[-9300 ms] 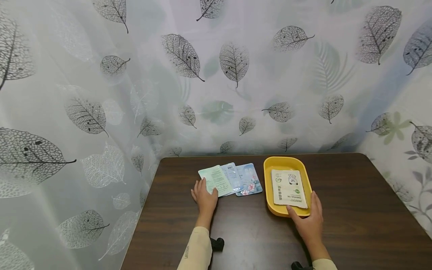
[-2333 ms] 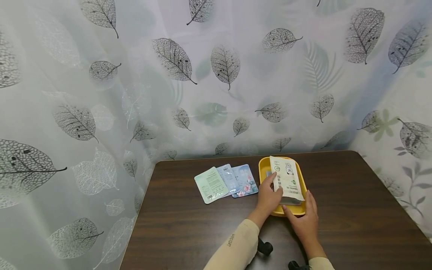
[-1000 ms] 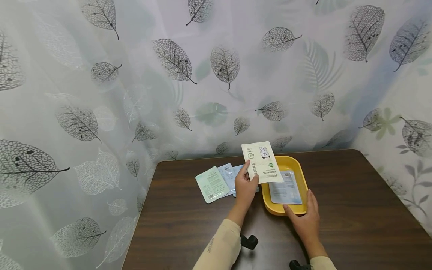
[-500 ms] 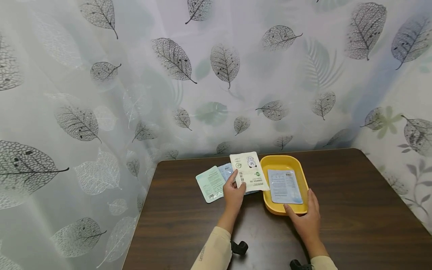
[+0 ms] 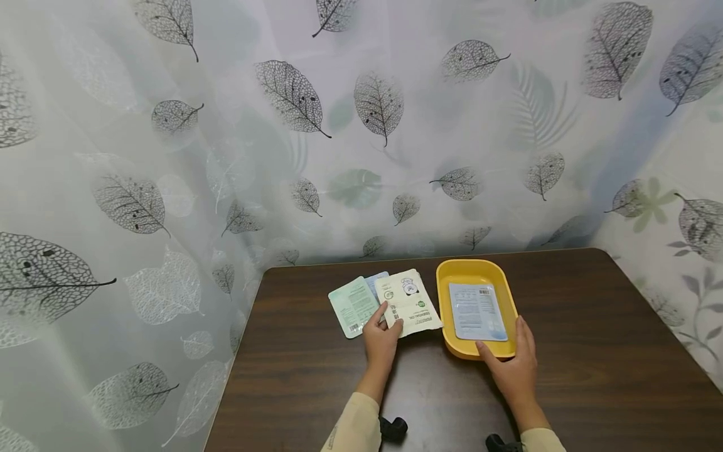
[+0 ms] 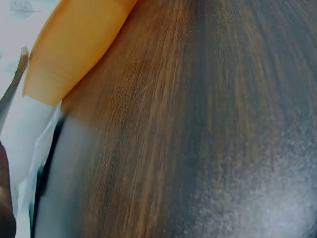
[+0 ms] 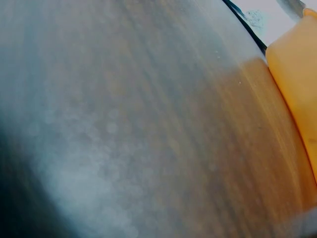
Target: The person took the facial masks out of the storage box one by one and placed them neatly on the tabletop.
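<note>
In the head view my left hand point(image 5: 380, 339) pinches the lower left corner of a cream sachet point(image 5: 409, 302) printed with a panda, thumb on top. The sachet lies over a light-blue sachet point(image 5: 377, 278) and the edge of a green one point(image 5: 354, 306), and hides a third beneath. In the left wrist view the pale sachet point(image 6: 25, 129) shows at the left, in front of the yellow tray point(image 6: 79, 44). My right hand point(image 5: 514, 370) holds the tray point(image 5: 450, 342) at its near right corner, thumb at the front rim, fingers along the side. Inside the tray lies a blue-white sachet point(image 5: 477, 312).
Everything stands on a dark wooden table point(image 5: 599, 351), its far edge just behind the tray. A leaf-print curtain point(image 5: 361, 138) hangs behind and to both sides. A black wrist mount point(image 5: 393, 429) sticks out from the left sleeve.
My left hand has lifted the cream sachet out of the tray and carried it left and down over the other sachets, uncovering the blue-white one. The right hand has stayed at the tray.
</note>
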`<state>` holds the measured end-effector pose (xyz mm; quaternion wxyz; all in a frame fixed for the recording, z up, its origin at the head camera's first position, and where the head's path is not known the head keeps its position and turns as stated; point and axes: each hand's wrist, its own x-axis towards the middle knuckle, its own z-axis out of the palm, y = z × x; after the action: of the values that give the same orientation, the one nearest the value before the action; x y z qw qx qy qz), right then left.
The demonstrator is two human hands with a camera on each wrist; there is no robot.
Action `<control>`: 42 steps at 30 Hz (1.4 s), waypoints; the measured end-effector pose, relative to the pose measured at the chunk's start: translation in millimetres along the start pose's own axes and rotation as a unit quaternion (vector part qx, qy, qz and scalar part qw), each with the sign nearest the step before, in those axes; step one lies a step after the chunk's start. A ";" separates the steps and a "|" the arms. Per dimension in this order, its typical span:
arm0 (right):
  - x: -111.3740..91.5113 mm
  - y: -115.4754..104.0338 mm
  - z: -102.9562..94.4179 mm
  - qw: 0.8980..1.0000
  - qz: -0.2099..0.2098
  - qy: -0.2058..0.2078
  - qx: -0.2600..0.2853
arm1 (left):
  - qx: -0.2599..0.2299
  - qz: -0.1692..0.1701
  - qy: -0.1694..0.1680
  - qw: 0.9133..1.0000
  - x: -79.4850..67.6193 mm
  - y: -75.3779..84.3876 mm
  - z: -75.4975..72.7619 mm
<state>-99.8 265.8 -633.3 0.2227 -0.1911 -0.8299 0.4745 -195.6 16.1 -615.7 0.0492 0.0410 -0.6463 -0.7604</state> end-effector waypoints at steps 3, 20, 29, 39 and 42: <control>-0.3 -0.1 0.1 1.000 0.001 0.000 0.000 | -0.003 -0.002 0.011 1.000 0.4 -4.5 -4.5; 0.4 1.1 -0.8 1.000 0.008 0.000 -0.011 | 0.188 -0.006 0.000 0.982 -8.5 -11.3 -17.7; 1.2 -1.6 -1.7 1.000 0.015 -0.001 -0.015 | 0.287 0.051 0.006 0.957 -8.1 -12.1 -17.9; -0.1 -3.5 0.0 1.000 0.024 -0.005 -0.014 | 0.374 0.122 0.019 0.919 -11.6 -11.9 -17.1; -0.3 -4.1 -0.1 1.000 0.027 -0.005 -0.013 | 0.394 0.134 0.018 0.909 -12.7 -12.4 -16.0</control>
<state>-100.0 263.7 -629.7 0.2034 -0.2137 -0.8318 0.4703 -181.2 4.0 -630.6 0.1426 -0.0162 -0.8919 -0.4288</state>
